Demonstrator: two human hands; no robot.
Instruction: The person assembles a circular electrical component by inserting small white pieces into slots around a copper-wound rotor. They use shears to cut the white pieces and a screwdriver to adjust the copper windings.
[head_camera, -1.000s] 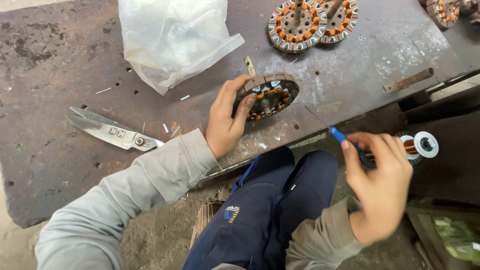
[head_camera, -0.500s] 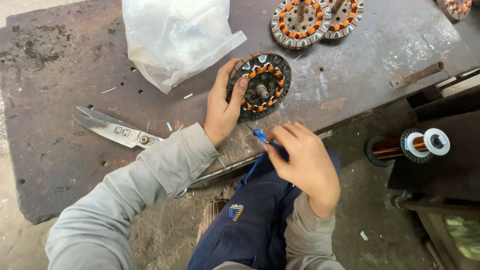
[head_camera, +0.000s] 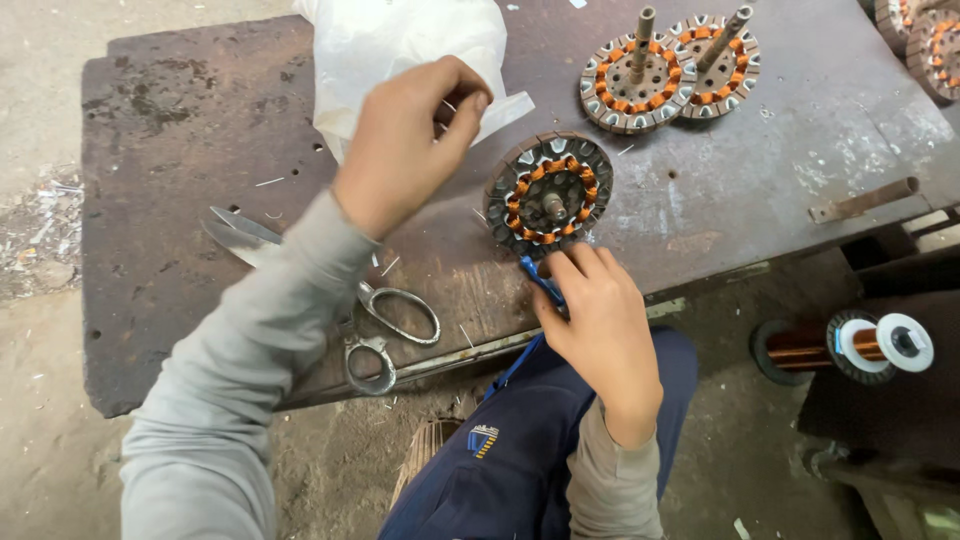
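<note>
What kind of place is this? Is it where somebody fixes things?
Probably a small motor-winding workshop. Round metal cores wound with copper wire lie on a worn, rusty metal table, big steel scissors rest nearby, and a spool of copper wire sits by the dirt floor.

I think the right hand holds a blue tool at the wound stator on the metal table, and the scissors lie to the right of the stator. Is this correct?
Not quite. In the head view the scissors lie to the left of the stator, partly under the left sleeve. The rest holds: the right hand holds a blue tool at the wound stator on the metal table.
</note>
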